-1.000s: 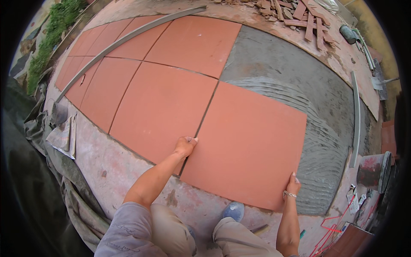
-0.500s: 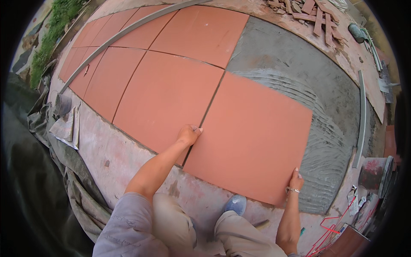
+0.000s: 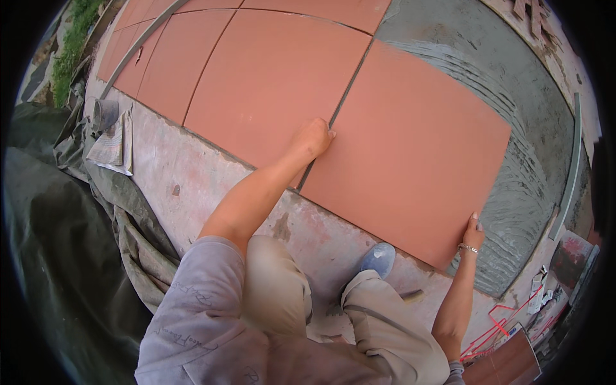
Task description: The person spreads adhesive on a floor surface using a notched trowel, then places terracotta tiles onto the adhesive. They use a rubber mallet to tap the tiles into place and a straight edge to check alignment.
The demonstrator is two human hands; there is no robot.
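Orange-red tile (image 3: 410,147), flat, plain, matte, opposite edges in the closed grip of left hand (image 3: 313,137) and right hand (image 3: 473,235)

On my feed I am counting two bare hands, one left hand (image 3: 314,138) and one right hand (image 3: 474,235), plus one bracelet (image 3: 468,248). I am seeing one tile (image 3: 410,147) between them and at least five other tiles (image 3: 276,77), some running past the rim. I am also counting two long bars (image 3: 142,42), two buckets (image 3: 106,114), one crumpled bag (image 3: 112,151) and one clearly visible blue shoe (image 3: 378,258).
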